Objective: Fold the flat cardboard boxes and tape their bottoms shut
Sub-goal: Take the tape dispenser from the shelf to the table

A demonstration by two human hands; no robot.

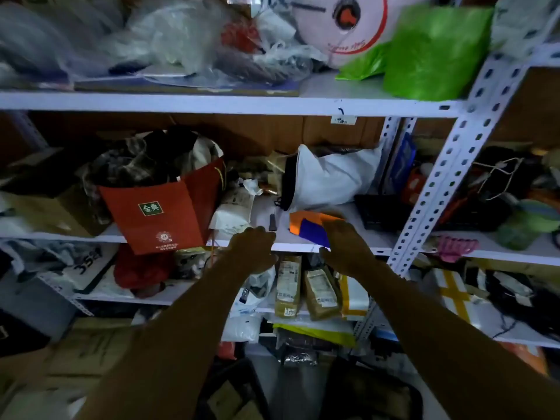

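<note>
My right hand [345,247] reaches onto the middle shelf [348,245] and grips an orange and blue object [304,227]. Its fingers lie over the orange top and its thumb sits under the blue edge. What this object is I cannot tell. My left hand [254,247] hovers at the shelf's front edge just to the left, fingers loosely curled, holding nothing. A small dark object [272,222] lies on the shelf just beyond its fingertips. Flat brown cardboard [91,344] lies in the dim lower left.
A red paper bag [157,213] stuffed with cloth leans over the shelf edge on the left. A white sack [327,177] stands behind the orange object. A perforated metal upright [433,189] rises on the right. Brown packets [306,289] stand on the shelf below.
</note>
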